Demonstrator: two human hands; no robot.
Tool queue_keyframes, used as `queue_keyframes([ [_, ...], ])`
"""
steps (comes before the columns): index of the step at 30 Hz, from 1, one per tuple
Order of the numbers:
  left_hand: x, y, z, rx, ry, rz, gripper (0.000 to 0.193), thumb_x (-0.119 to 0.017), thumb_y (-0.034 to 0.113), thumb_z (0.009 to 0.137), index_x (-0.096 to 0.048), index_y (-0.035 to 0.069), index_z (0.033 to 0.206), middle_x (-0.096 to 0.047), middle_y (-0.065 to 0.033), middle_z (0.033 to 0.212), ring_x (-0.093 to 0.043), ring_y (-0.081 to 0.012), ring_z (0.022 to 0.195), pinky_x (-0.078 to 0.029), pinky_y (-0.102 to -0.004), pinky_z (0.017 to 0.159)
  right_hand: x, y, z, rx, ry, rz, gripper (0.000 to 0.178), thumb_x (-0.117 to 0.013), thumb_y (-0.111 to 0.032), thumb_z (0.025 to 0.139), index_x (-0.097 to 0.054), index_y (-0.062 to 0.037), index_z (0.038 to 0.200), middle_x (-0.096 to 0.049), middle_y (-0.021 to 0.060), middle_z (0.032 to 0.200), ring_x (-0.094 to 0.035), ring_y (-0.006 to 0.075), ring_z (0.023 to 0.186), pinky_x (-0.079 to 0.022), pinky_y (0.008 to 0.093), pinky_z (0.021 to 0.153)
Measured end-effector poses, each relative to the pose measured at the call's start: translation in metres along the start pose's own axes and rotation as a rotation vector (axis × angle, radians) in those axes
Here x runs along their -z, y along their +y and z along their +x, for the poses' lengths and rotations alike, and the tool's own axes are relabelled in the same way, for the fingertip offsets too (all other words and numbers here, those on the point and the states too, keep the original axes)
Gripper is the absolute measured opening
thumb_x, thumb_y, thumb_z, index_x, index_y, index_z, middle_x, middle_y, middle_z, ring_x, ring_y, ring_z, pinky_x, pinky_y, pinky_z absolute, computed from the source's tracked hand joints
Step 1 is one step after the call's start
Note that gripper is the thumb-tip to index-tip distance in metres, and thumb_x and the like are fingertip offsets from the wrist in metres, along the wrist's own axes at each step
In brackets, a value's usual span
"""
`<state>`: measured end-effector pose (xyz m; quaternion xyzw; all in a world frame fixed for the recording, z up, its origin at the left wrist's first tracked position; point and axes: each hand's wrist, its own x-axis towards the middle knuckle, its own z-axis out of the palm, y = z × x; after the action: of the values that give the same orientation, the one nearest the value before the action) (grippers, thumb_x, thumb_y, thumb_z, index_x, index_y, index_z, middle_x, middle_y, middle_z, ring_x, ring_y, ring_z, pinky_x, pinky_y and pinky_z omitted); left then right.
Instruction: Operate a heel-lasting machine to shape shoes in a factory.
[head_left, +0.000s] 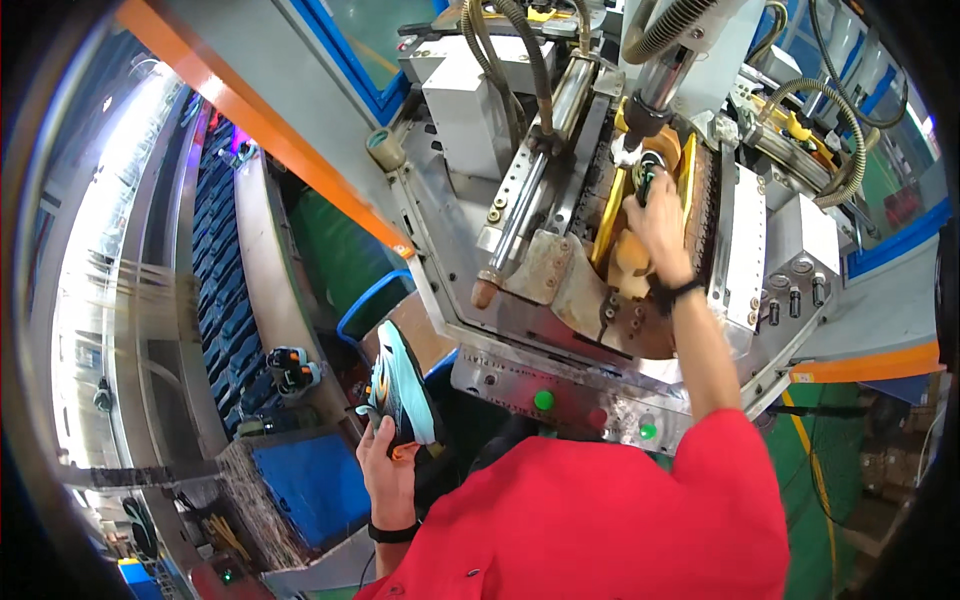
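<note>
In my left hand [388,475] is a shoe [405,385] with pale blue and black on it, tilted toe up, fingers closed round its heel end. A bit of orange shows by my fingers. My right hand [660,225] reaches into the machine, its fingers closed on a dark shoe [650,168] with light trim. Most of that shoe is hidden by the hand and the press head. Just above it stands the press head [648,115], a metal rod with a black end. Yellow pads [608,215] flank the shoe on both sides.
At left runs a conveyor [225,270] with a dark ribbed surface; another shoe [292,370] rests at its edge. The machine's front panel [500,385] has a green button [543,400]. A blue-rimmed bin [375,305] stands between. A metal cylinder [535,200] lies beside the press opening.
</note>
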<state>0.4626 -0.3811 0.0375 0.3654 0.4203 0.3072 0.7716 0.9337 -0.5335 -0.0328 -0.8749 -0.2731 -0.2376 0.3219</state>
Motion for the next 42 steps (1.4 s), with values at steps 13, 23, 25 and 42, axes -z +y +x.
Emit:
queue_keyframes([
  [13,-0.028,-0.028,-0.044,-0.010,0.024,-0.028,0.026,-0.061,0.011,0.092,-0.059,0.000,0.115,-0.068,-0.0074,0.102,-0.068,-0.0188,0.089,-0.055,-0.0365,0.077,-0.064,-0.088,-0.301,0.117,-0.567,0.385,0.018,-0.059,-0.014,0.082,-0.058,-0.0057,0.099,-0.055,0.0117,0.098,-0.057,0.0312,0.097,-0.053,0.0431,0.072],
  [23,-0.004,-0.049,-0.076,-0.015,0.130,-0.082,0.023,-0.059,0.012,0.093,-0.059,0.000,0.113,-0.067,-0.0076,0.102,-0.067,-0.0199,0.089,-0.054,-0.0369,0.076,0.045,-0.149,-0.200,0.046,-0.445,0.950,0.024,-0.062,0.003,0.081,-0.063,-0.0017,0.104,-0.064,0.0126,0.091,-0.064,0.0212,0.076,-0.051,0.0303,0.069],
  [25,0.004,-0.056,-0.076,-0.001,0.153,-0.100,0.030,-0.061,0.011,0.092,-0.057,-0.001,0.119,-0.066,-0.0068,0.104,-0.066,-0.0168,0.091,-0.054,-0.0330,0.076,0.122,-0.188,-0.146,0.154,-0.384,1.157,0.025,-0.059,0.006,0.083,-0.064,0.0005,0.107,-0.065,0.0103,0.090,-0.062,0.0179,0.076,-0.050,0.0280,0.068],
  [42,0.122,-0.104,-0.197,-0.268,0.573,-0.475,0.031,-0.064,0.011,0.091,-0.057,-0.005,0.117,-0.066,-0.0081,0.101,-0.065,-0.0185,0.087,-0.055,-0.0342,0.075,0.308,-0.380,-0.172,0.695,-0.946,2.280,0.035,-0.055,-0.020,0.096,-0.051,-0.0023,0.065,-0.056,0.0034,0.072,-0.062,0.0245,0.049,-0.050,0.0294,0.038],
])
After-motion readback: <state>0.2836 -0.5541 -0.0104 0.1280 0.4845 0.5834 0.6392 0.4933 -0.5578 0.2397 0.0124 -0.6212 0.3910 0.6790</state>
